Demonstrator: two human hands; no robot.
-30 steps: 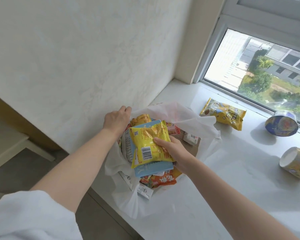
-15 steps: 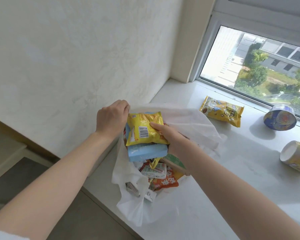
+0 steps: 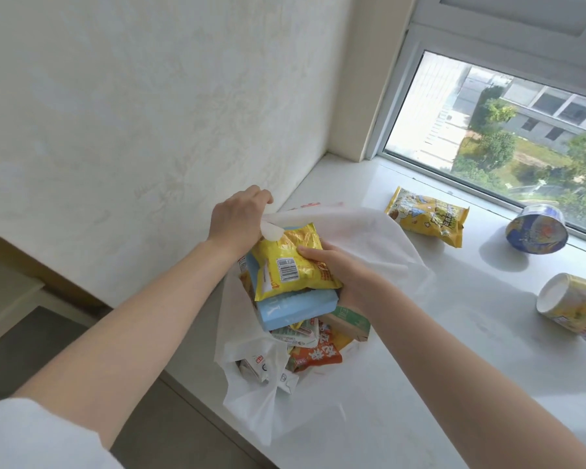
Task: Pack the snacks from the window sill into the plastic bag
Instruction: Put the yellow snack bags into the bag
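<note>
We pinch the plastic bag (image 3: 352,231) rim with our left hand (image 3: 237,220); our right hand (image 3: 342,269) grips a yellow snack packet (image 3: 291,262) and blue box (image 3: 295,308) inside

Yellow snack packet (image 3: 291,262) atop open white bag (image 3: 362,231)

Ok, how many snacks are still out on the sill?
3: a yellow packet beside the bag, a blue cup by the window, a yellow cup at the right edge. More may lie out of view.
</note>
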